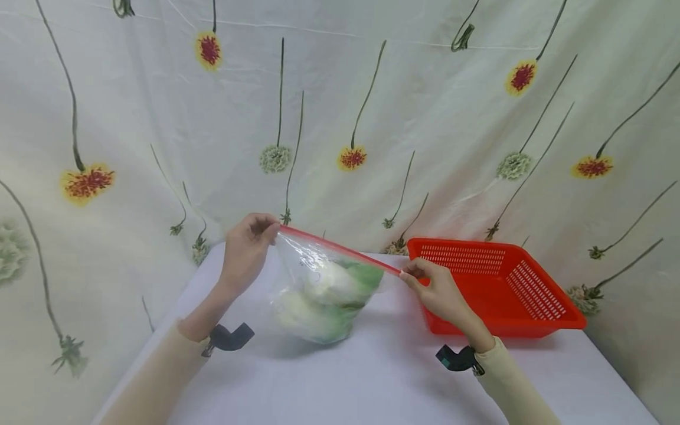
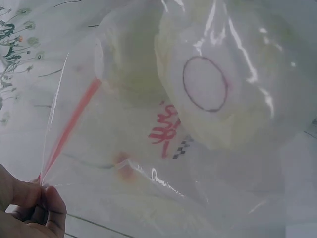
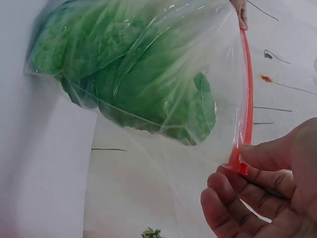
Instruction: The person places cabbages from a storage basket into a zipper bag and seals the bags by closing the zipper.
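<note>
A clear zip bag (image 1: 289,260) with a red seal strip hangs between both hands over the white table. My left hand (image 1: 247,251) pinches one top corner, held higher. My right hand (image 1: 437,289) pinches the other end of the red strip (image 3: 247,94) between thumb and fingers. The strip is stretched straight and slants down to the right. Inside the bag lie two heads of napa cabbage (image 1: 313,316), white bases to the left and green leaves (image 3: 148,84) to the right. Red lettering (image 2: 166,126) shows through the plastic in the left wrist view.
A red plastic basket (image 1: 531,321) with slotted walls stands on the right of the white table (image 1: 382,378), close beside the right hand. Behind the table hangs a pale curtain (image 1: 329,94) printed with flowers. Each wrist wears a dark camera mount (image 1: 231,337).
</note>
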A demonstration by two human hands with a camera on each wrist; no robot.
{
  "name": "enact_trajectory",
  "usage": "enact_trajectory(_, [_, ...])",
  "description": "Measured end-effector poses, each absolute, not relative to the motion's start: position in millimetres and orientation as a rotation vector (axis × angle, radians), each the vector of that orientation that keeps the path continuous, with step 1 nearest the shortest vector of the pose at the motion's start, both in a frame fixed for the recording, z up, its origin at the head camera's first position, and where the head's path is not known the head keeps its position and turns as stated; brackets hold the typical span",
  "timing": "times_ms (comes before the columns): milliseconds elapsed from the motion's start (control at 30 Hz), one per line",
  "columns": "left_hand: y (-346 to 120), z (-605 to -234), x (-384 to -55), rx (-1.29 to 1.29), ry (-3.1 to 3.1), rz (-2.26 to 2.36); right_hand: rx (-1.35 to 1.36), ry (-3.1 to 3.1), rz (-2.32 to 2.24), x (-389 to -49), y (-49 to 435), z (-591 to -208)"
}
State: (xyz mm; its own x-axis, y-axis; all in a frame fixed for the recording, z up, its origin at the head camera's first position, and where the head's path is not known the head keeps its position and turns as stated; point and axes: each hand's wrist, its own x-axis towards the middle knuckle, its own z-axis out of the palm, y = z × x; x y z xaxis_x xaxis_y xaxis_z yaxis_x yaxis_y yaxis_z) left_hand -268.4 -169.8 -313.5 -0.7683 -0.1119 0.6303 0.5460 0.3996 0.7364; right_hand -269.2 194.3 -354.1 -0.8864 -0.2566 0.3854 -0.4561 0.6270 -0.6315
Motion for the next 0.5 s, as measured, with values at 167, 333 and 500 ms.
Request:
enact_trajectory(167, [-173.7,-311.9,-277.5,-0.292,-2.053,-1.413,0.585,-2.502,1.436,-282.3,186.6,-351.9])
enact_trajectory(333, [-171.4,-301.0,-280.7,-0.312,-1.873,-1.365,0.639,-2.272,1.915,-301.7,166.2,-351.1])
enact_trajectory(500, [-152.3,-295.9,-261.9,-0.482,-1.798,-1.166,0.468,-2.304,2.08,-323.3,145.7,-370.3])
